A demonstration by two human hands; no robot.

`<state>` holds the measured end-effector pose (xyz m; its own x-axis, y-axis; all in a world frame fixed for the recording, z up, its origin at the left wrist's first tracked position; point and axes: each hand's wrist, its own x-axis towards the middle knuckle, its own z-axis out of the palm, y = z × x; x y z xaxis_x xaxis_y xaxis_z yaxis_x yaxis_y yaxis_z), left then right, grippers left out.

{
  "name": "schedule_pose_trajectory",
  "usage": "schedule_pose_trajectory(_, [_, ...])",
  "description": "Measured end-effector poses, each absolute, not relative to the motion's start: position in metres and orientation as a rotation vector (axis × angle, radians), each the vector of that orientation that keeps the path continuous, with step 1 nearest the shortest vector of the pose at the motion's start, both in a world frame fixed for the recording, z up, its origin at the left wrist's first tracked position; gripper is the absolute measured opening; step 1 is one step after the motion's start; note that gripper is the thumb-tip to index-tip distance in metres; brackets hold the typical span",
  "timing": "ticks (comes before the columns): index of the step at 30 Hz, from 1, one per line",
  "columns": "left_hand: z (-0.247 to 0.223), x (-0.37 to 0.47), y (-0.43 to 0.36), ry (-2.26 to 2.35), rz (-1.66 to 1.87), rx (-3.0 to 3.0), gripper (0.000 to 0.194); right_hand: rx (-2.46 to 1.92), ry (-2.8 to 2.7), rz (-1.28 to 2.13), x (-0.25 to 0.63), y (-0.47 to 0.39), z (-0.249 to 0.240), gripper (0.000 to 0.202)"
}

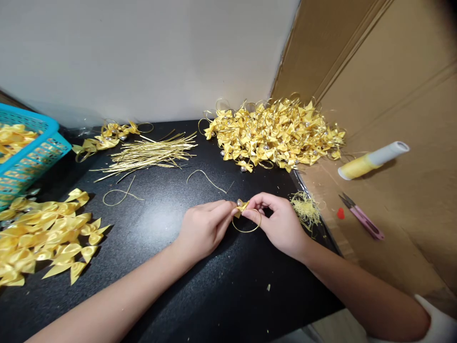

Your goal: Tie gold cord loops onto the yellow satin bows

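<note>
Between my two hands is a small yellow ribbon bow (239,214) with a silvery bead, and a gold loop (246,231) hangs below it. My left hand (207,226) pinches the bow from the left, fingers pressed together. My right hand (278,219) pinches the right side of the bow and the loop with thumb and forefinger. Just beyond my hands a loose bent gold tie (207,177) lies on the black table (214,305). A curled tie (123,192) rests farther left.
Looped bows (274,133) are heaped at the back right, gold ties (150,155) at the back. Loose bows (53,233) and a blue basket (39,162) stand left. On cardboard at right are pink snips (366,221), a tube (373,161) and thread scraps (305,209).
</note>
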<state>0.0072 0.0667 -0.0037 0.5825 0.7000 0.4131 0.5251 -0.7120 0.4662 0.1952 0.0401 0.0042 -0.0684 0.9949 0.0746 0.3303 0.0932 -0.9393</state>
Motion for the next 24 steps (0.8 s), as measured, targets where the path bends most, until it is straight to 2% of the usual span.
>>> schedule_pose_trajectory(6, [0.000,0.011,0.066,1.063,0.771,2.353,0.030,-1.364,-1.570,1.006,0.198,0.043,0.005,0.017])
schedule_pose_trajectory(11, [0.000,0.011,0.066,1.038,0.776,2.273,0.027,-1.370,-1.537,1.025,0.197,0.042,0.004,0.011])
schedule_pose_trajectory(14, [-0.001,0.010,0.066,1.040,0.816,2.323,0.026,-1.351,-1.642,0.922,0.199,0.042,0.007,0.003])
schedule_pose_trajectory(19, [-0.003,0.007,0.068,0.965,0.857,2.494,0.029,-1.304,-1.835,0.712,0.205,0.044,0.011,0.009])
schedule_pose_trajectory(24, [-0.003,0.006,0.070,0.934,0.920,2.504,0.026,-1.149,-1.947,0.707,0.213,0.050,0.013,0.008])
